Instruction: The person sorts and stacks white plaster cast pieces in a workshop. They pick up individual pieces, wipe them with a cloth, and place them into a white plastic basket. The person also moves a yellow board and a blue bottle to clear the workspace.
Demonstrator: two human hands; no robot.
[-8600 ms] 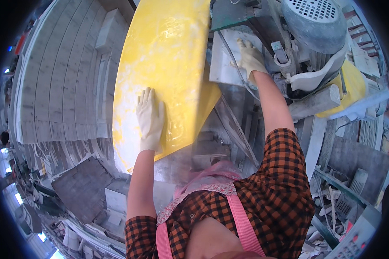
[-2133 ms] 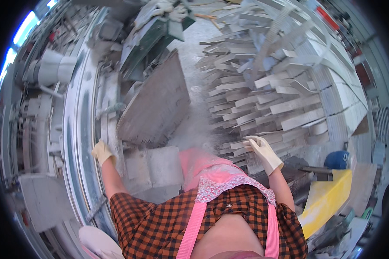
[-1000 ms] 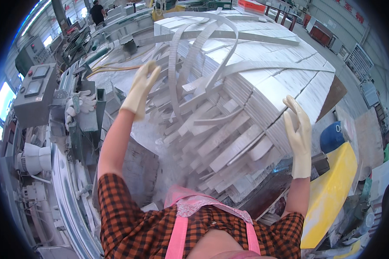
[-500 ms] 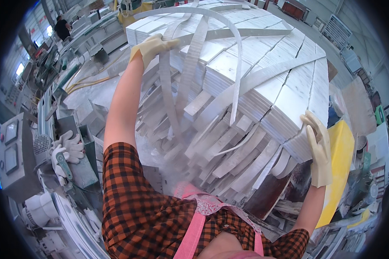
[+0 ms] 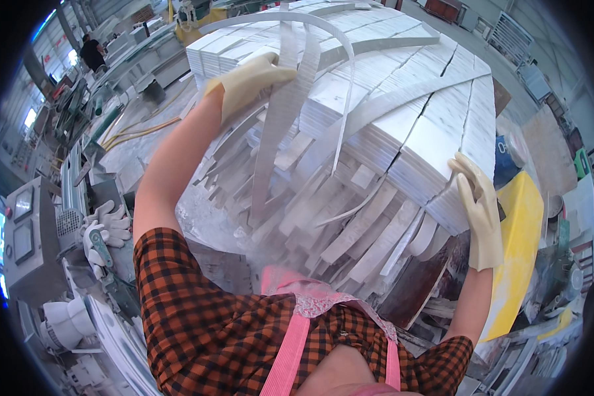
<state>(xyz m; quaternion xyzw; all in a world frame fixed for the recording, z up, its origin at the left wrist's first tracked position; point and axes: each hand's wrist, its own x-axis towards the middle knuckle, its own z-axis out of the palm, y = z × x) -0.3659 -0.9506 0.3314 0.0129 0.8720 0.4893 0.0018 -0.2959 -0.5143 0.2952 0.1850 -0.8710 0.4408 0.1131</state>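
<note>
My left hand [image 5: 254,82], in a cream rubber glove, is closed round a long thin grey stone strip [image 5: 277,138] that hangs over the near left side of a stack of white veined marble slabs [image 5: 435,142]. The strip is smeared by motion. My right hand [image 5: 480,211], gloved alike, lies with fingers stretched along the stack's near right corner. Other strips lie across the top, among them a wide one [image 5: 402,105] and a narrow curved one [image 5: 348,86]. Below the stack's near edge is a jumble of grey stone offcuts [image 5: 356,231].
A yellow panel [image 5: 518,251] stands right of my right forearm. To the left are a grey control box [image 5: 30,241], a pair of white work gloves [image 5: 109,224] and a yellow hose [image 5: 138,129]. A person [image 5: 94,53] in dark clothes is far off at the left.
My left hand has moved to the right and the strip at it has swung with it. My right hand stays on the corner. The view has shifted slightly.
</note>
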